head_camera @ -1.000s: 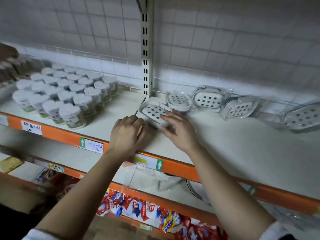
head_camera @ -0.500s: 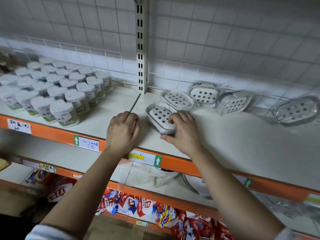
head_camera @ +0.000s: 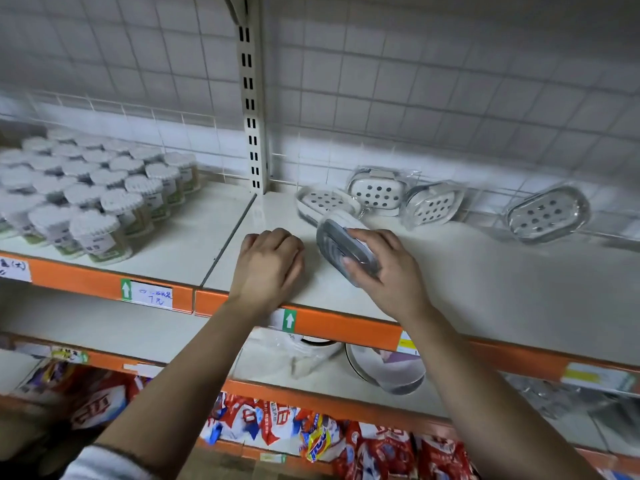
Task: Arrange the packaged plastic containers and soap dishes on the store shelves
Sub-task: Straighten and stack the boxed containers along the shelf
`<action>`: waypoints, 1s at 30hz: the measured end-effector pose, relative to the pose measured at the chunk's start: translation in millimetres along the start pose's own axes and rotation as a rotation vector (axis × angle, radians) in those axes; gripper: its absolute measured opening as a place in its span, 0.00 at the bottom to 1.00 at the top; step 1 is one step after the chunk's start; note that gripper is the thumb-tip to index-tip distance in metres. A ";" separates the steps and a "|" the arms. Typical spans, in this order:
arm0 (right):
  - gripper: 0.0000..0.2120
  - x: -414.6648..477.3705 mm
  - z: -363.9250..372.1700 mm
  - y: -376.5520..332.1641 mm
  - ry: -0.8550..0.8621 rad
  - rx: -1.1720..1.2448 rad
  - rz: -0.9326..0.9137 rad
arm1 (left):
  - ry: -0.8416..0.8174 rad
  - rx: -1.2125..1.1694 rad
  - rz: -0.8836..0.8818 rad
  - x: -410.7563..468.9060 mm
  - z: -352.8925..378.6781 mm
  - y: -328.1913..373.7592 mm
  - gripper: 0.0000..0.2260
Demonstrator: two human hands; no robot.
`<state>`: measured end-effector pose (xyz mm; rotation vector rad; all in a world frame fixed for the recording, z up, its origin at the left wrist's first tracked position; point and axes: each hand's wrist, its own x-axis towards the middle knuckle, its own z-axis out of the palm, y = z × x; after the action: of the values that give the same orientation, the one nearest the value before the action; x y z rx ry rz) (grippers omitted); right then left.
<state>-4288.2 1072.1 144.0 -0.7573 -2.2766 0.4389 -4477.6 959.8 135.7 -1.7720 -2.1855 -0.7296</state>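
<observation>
Right hand point(head_camera: 391, 275) grips wrapped grey-white plastic soap dish point(head_camera: 341, 242), newly tipped on edge for placing. Left hand point(head_camera: 268, 261) alongside: curled, contents unseen.

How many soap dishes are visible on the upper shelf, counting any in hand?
5. The held dish is tilted in the right hand. At the back, from the post rightward: second dish, third dish, fourth dish; the fifth dish lies apart, far right. More may be hidden.
</observation>
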 end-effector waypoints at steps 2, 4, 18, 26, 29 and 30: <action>0.21 -5.0 -5.8 7.5 0.083 -0.006 0.044 | -0.026 -0.003 0.009 4.1 2.8 9.2 0.16; 0.20 -8.7 -10.9 15.9 0.175 -0.023 0.107 | -0.049 0.001 0.025 6.6 5.5 16.5 0.16; 0.16 -27.3 -36.5 68.1 0.272 -0.150 0.504 | -0.168 0.007 0.081 37.7 18.0 32.4 0.18; 0.11 -26.0 -37.7 80.6 0.212 -0.227 0.356 | -0.118 -0.019 0.084 59.0 35.2 23.6 0.16; 0.10 -26.7 -36.3 76.8 0.227 -0.200 0.385 | -0.216 -0.024 0.018 65.8 42.3 22.2 0.22; 0.12 -26.5 -36.5 75.9 0.216 -0.209 0.392 | -0.224 -0.038 0.005 65.5 43.9 23.2 0.23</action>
<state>-4216.9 1117.6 118.8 -1.3023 -1.9906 0.2802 -4465.4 1041.2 135.1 -1.9622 -2.3201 -0.6014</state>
